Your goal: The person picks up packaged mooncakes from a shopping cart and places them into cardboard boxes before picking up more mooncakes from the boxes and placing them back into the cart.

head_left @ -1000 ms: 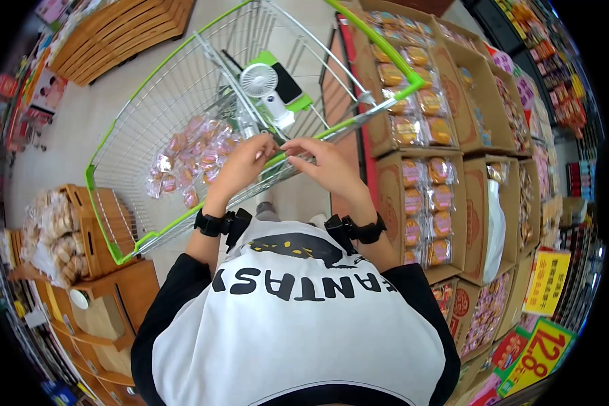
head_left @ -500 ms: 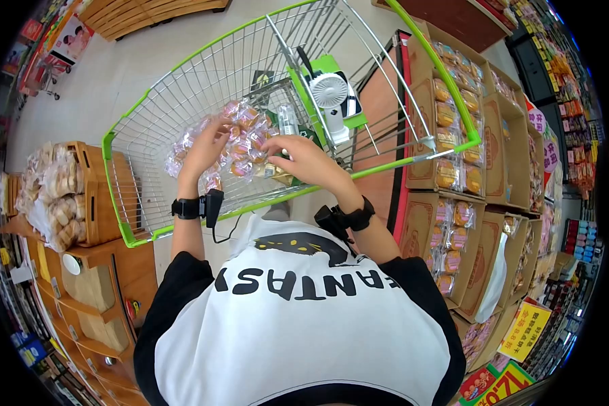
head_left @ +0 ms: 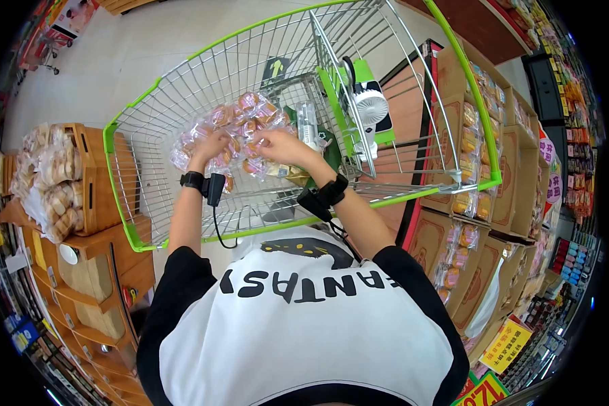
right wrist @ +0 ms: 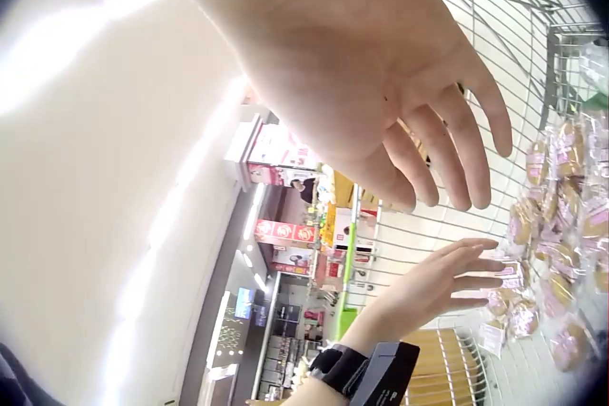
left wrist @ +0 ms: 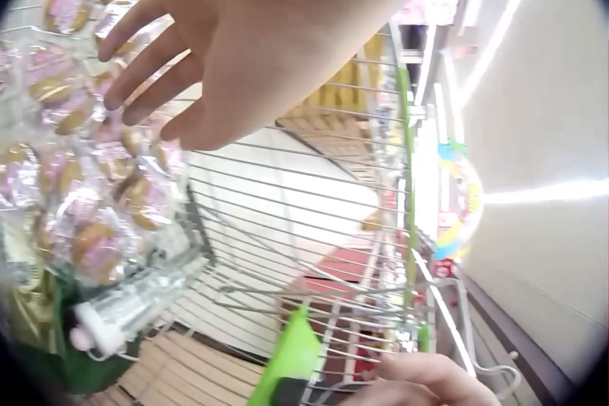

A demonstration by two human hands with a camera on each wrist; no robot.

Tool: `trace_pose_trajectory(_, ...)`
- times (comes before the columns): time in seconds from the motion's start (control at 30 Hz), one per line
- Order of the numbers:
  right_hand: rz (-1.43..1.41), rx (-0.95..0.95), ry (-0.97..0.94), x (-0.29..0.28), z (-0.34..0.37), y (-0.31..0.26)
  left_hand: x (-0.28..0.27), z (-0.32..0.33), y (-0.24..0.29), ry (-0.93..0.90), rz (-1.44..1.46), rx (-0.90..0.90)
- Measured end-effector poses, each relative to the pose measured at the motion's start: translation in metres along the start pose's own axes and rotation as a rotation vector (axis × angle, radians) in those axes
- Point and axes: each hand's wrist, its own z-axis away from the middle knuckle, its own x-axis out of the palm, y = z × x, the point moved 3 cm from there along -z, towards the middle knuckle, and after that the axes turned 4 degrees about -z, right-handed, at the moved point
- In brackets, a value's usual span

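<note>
Wrapped cakes [head_left: 249, 101] with pink labels lie in a loose heap inside the green-rimmed wire cart [head_left: 203, 59]. The left hand [head_left: 212, 145] is over the heap's left part, and in the left wrist view the same hand [left wrist: 233, 54] has spread fingers in front of the packs. On the heap's right side is the right hand [head_left: 283, 147]. The right wrist view shows the right hand [right wrist: 381, 92] with extended, slightly bent fingers and the left hand [right wrist: 423, 287] with straight fingers. Whether fingertips touch the wrappers is unclear.
A clear bottle [head_left: 307, 122] lies right of the heap. A white fan [head_left: 370, 111] rests by the cart's green seat flap. Cardboard boxes [head_left: 434, 237] of packaged cakes line the right side; a wooden stand [head_left: 101, 183] with bagged bread is at the left.
Both hands have left the cart's handle side and moved left over the heap, lately a little closer to the packs. The cart and fan appear further right in the head view.
</note>
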Motion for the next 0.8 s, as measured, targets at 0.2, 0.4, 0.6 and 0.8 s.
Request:
trace_pose_trajectory(0.2,-0.079,0.121,-0.137,0.032,-0.022,0.044,0.062,-0.016,-0.129,-0.008,-0.011,-0.221)
trace_pose_trajectory(0.4,-0.085,0.273,-0.221,0.056,-0.031,0.079,0.097,-0.006,-0.167,0.008,-0.231,-0.349)
trace_pose_trajectory(0.6,-0.185,0.364,-0.174,0.069,-0.03,0.103,0.129,0.0,-0.181,0.098,-0.282,-0.335)
trace_pose_trajectory(0.8,-0.091,0.378,-0.134,0.077,-0.022,0.113,0.147,0.004,-0.19,0.224,-0.192,-0.222)
